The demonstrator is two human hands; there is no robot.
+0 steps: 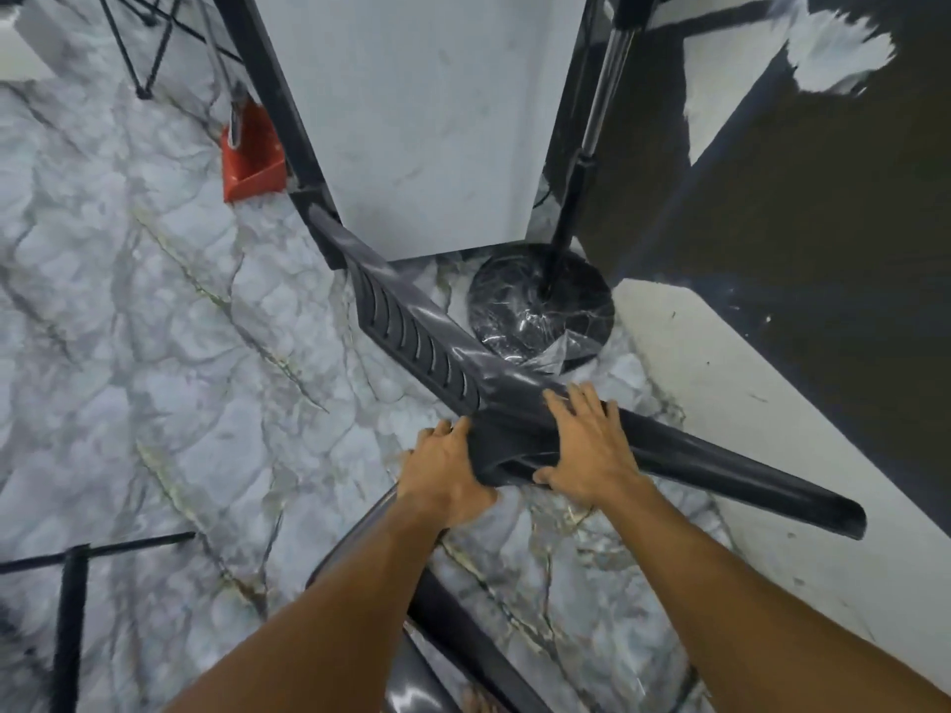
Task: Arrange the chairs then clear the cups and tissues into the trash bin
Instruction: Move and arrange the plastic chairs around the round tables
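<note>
Two hands hold one dark chair in the middle of the picture. The left hand curls its fingers round the chair's edge. The right hand is just beside it, with fingers spread on top and the thumb tucked under. One red box sits at the upper left. One round black stand is behind the chair.

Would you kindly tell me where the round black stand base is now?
The round black base sits on the marble floor right of centre in the head view, just beyond the slatted rail of the dark chair.
</note>
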